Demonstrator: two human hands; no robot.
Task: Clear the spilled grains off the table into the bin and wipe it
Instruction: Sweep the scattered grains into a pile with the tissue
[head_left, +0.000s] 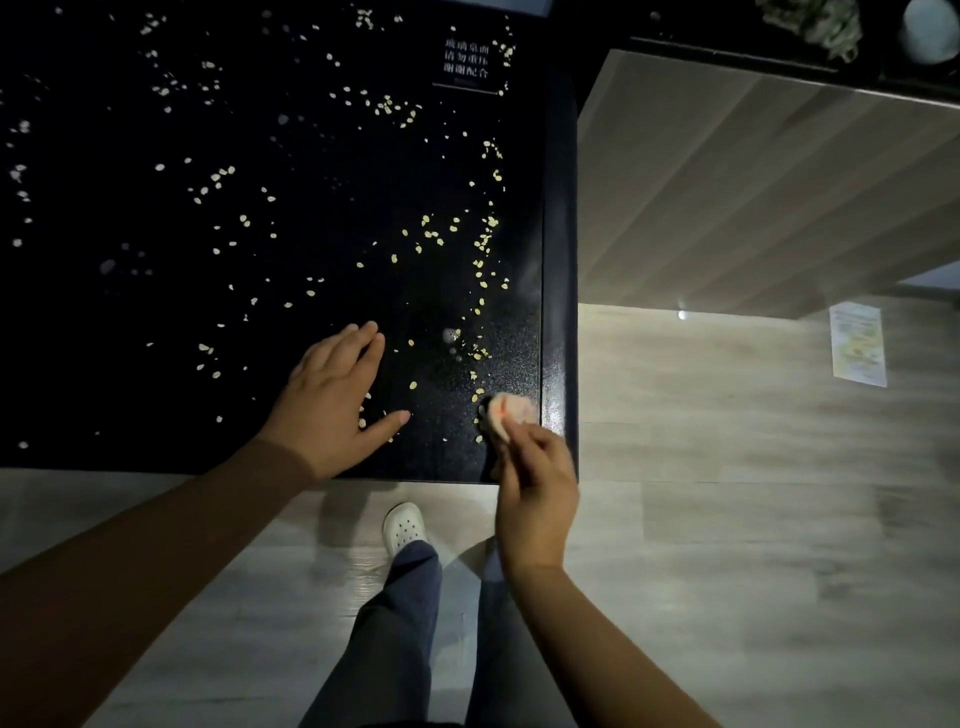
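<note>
Head view, grains across table, right hand gripping cloth

Pale yellow grains lie scattered flat across your black, glossy table, thickest in a band along its right edge. A small crumpled cloth, whitish with orange marks, sits at the near right corner, pinched in your right hand.
</note>
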